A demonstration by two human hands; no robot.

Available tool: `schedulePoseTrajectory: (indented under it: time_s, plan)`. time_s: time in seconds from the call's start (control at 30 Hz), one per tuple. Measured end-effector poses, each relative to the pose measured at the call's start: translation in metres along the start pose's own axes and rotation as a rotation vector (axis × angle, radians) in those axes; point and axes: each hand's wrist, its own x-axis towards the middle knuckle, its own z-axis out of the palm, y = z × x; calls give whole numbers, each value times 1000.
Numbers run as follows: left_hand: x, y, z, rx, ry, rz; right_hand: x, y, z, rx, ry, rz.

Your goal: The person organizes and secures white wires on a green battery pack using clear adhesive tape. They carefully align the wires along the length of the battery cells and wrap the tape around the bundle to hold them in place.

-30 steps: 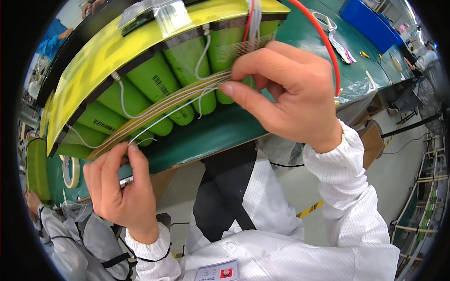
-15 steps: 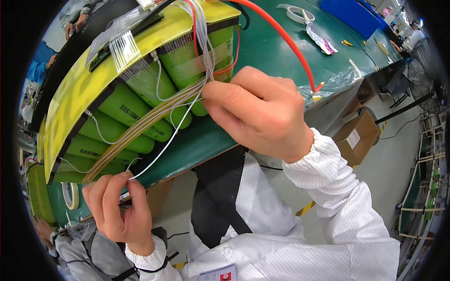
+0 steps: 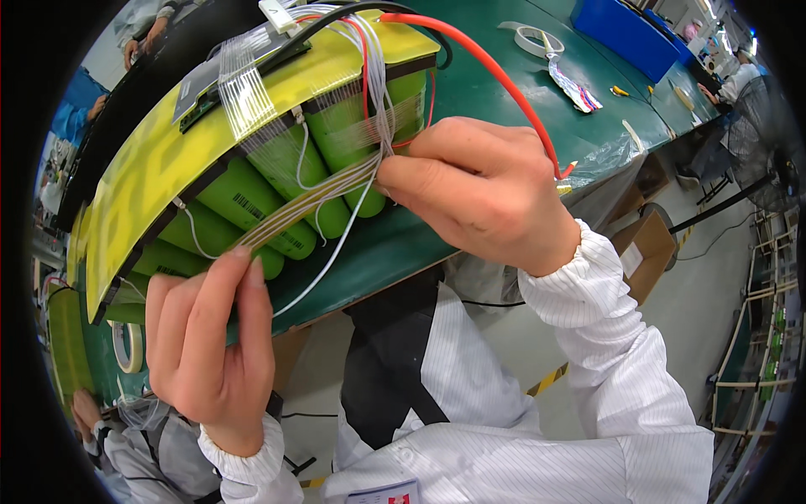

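A battery pack of green cylindrical cells (image 3: 281,172) under a yellow sheet (image 3: 151,151) lies tilted across the bench. Thin white wires (image 3: 378,105) come down from its top and turn left along a tan strip (image 3: 302,202) that crosses the cells. My left hand (image 3: 210,344) pinches the strip and its wires at their left end, thumb against forefinger. At the bend of the bundle, my right hand (image 3: 487,197) is closed on the white wires. A single white wire (image 3: 336,256) hangs in a loose curve between my hands.
A thick red cable (image 3: 504,80) arches from the pack onto the green bench (image 3: 495,109). Tape rolls (image 3: 537,40) lie at the back and at the left (image 3: 128,346). Beyond stand a blue bin (image 3: 625,38) and a fan (image 3: 756,143). Another person's hand (image 3: 86,409) shows at lower left.
My left hand has let go of the single white wire's end and moved up onto the strip. My right hand and the pack have shifted slightly right.
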Motion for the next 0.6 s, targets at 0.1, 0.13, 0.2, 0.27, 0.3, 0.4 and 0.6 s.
schedulePoseTrajectory:
  time_s: [0.1, 0.13, 0.2, 0.27, 0.3, 0.4, 0.6]
  plan:
    - [8, 4, 5, 26, -43, 34, 1, 3, 1, 23, 6, -24]
    - [10, 4, 7, 33, -61, 49, 1, 4, 1, 23, 6, -37]
    - [11, 3, 10, 48, -71, 79, 0, 6, 2, 1, 7, -58]
    - [13, 2, 13, 62, -70, 100, 0, 8, 4, -21, 6, -79]
    - [14, 2, 13, 69, -64, 108, 1, 9, 4, -24, 5, -92]
    - [15, 7, 17, 90, -53, 78, 4, 10, -1, 36, 20, -90]
    - [21, 13, 24, 98, -63, 60, 2, -1, 2, 176, 141, 92]
